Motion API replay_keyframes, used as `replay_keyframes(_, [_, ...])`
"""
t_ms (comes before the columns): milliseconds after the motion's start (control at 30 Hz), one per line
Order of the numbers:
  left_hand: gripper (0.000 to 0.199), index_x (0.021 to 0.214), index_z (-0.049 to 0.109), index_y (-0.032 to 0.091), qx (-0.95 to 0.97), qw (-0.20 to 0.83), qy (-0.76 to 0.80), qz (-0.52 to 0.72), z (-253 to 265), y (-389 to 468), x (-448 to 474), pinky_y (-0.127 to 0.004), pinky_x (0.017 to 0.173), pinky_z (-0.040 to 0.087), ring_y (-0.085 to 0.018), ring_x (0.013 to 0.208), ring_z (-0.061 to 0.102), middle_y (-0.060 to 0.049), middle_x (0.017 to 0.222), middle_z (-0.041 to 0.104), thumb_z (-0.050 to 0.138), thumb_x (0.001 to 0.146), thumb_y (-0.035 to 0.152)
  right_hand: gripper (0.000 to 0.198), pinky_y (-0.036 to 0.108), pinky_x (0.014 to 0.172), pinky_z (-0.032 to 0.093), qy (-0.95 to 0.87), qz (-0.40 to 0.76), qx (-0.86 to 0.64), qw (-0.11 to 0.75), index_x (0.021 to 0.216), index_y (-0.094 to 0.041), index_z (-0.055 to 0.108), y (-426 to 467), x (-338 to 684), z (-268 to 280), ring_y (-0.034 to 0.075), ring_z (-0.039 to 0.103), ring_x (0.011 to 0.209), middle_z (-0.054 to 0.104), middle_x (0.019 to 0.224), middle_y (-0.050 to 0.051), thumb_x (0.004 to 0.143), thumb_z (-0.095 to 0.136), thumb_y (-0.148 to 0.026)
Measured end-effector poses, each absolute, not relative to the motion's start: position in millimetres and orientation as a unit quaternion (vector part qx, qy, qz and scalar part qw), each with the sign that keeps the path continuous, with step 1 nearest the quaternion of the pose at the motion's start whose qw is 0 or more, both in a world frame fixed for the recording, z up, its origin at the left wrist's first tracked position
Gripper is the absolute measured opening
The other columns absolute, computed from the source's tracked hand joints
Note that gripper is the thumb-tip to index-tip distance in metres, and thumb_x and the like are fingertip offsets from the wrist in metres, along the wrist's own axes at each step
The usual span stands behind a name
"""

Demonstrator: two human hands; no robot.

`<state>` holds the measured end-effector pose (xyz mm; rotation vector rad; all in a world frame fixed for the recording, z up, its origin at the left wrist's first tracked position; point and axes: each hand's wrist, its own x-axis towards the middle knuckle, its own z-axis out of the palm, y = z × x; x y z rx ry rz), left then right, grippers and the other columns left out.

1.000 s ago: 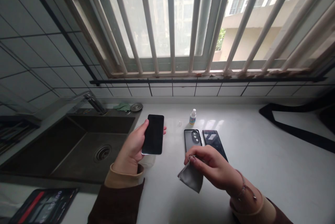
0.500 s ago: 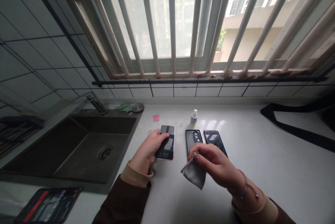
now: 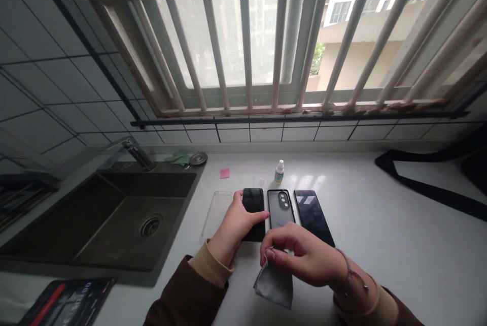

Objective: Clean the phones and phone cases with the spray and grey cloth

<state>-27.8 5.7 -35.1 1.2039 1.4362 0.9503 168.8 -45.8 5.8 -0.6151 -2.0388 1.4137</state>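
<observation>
My left hand (image 3: 239, 219) is closed around a phone with a dark screen (image 3: 253, 199), the thumb lying across its front. Whether that phone touches the counter I cannot tell. Between thumb and fingers, my right hand (image 3: 300, 252) pinches a small grey cloth (image 3: 274, 285) that hangs down. Just beyond the right hand lies a black phone case (image 3: 277, 217) with camera cut-outs, partly covered by the fingers. A second dark phone (image 3: 312, 217) rests to the right of the case. Left of my left hand lies a clear phone case (image 3: 216, 209).
A small white bottle (image 3: 279, 172) stands behind the black case, and a pink paper square (image 3: 224, 173) lies farther left. The sink (image 3: 167, 184) with its faucet (image 3: 139, 153) is at the left. A black strap (image 3: 426, 191) lies at the right, below the barred window.
My left hand has moved right and nearer with the phone, its thumb now stretched across it, and the clear case shows more. My right hand has come slightly nearer with the cloth.
</observation>
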Motion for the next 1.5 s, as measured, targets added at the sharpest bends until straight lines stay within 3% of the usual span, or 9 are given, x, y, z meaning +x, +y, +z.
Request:
replay_keyframes(133, [0.076,0.131,0.048,0.019,0.560,0.391,0.655,0.323,-35,8,-28,-0.037,0.087,0.055,-0.030,0.103,0.072,-0.013,0.115,0.072,0.091,0.068,0.026,0.026,0.023,0.072,0.049,-0.788,0.538,-0.202,0.219,0.104,-0.016,0.078,-46,168,9,0.014,0.065,0.073,0.076,0.087,0.004,0.106,0.057,-0.032])
replay_keyframes(400, [0.088,0.148,0.035,0.016,0.613,0.277,0.701,0.236,-38,5,-24,-0.034,0.074,0.052,-0.033,0.094,0.074,-0.016,0.109,0.074,0.081,0.074,0.028,0.023,0.024,0.073,0.048,-0.783,0.491,-0.319,0.209,0.104,-0.019,0.080,-41,170,13,0.015,0.068,0.078,0.078,0.090,0.003,0.103,0.058,-0.026])
replay_keyframes(600, [0.091,0.152,0.033,0.009,0.641,0.231,0.701,0.210,-39,4,-22,-0.036,0.083,0.054,-0.036,0.107,0.074,-0.023,0.121,0.072,0.079,0.075,0.027,0.027,0.026,0.061,0.038,-0.785,0.364,-0.473,0.169,0.088,-0.020,0.075,-35,170,9,0.015,0.063,0.067,0.074,0.077,0.001,0.103,0.055,-0.026])
replay_keyframes(767, [0.100,0.159,0.028,-0.001,0.660,0.192,0.705,0.175,-41,5,-21,-0.036,0.107,0.049,-0.038,0.134,0.061,-0.030,0.148,0.056,0.078,0.077,0.029,0.026,0.029,0.071,0.042,-0.761,0.211,-0.599,0.130,0.092,-0.020,0.075,-27,172,-6,0.021,0.072,0.085,0.077,0.090,0.006,0.105,0.052,-0.022])
replay_keyframes(967, [0.103,0.163,0.024,-0.007,0.667,0.156,0.718,0.121,-40,2,-19,-0.035,0.098,0.053,-0.036,0.119,0.069,-0.029,0.139,0.059,0.073,0.084,0.035,0.030,0.031,0.072,0.045,-0.731,0.131,-0.666,0.072,0.095,-0.019,0.078,-23,174,-26,0.023,0.072,0.084,0.070,0.104,0.013,0.107,0.050,-0.025])
replay_keyframes(1233, [0.085,0.154,0.042,-0.008,0.687,0.107,0.715,0.075,-33,-7,-16,-0.038,0.101,0.054,-0.039,0.125,0.065,-0.034,0.140,0.059,0.068,0.091,0.042,0.031,0.030,0.070,0.045,-0.727,0.105,-0.676,0.056,0.094,-0.017,0.077,-23,176,-31,0.023,0.072,0.082,0.070,0.093,0.012,0.108,0.049,-0.023])
replay_keyframes(1500, [0.068,0.140,0.058,-0.005,0.698,0.051,0.713,0.036,-25,-12,-9,-0.043,0.102,0.051,-0.039,0.116,0.067,-0.029,0.126,0.067,0.066,0.093,0.044,0.030,0.028,0.070,0.044,-0.728,0.095,-0.678,0.040,0.090,-0.018,0.077,-17,181,-39,0.021,0.071,0.082,0.073,0.093,0.010,0.104,0.051,-0.013])
